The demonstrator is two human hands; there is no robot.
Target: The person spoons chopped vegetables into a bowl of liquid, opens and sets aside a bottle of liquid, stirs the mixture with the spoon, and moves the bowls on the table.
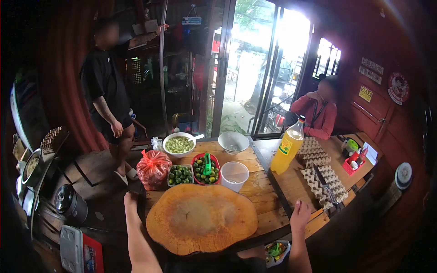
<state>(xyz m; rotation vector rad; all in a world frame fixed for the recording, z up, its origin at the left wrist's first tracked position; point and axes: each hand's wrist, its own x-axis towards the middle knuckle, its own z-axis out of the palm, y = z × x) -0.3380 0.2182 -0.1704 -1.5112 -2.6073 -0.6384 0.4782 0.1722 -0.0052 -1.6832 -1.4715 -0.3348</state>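
Observation:
My left hand [131,198] is beside the table's left edge, left of a thick round wooden chopping board [202,218]. Its fingers are mostly hidden from me. My right hand [300,214] is loosely curled closed near the table's front edge, right of the board, with nothing visible in it. Behind the board stand a tub of green calamansi [180,175], a red basket of calamansi [200,176] with a green-handled tool [207,164] on top, and a clear plastic tub [235,177]. A knotted red plastic bag [154,166] stands left of them.
Farther back are a bowl of chopped green pieces [179,144] with a spoon and a grey bowl [233,143]. A large yellow drink bottle [287,148] stands near egg trays [324,184] bearing a knife [324,178]. One person stands left; another sits across the table. A cooler [72,250] is on the floor.

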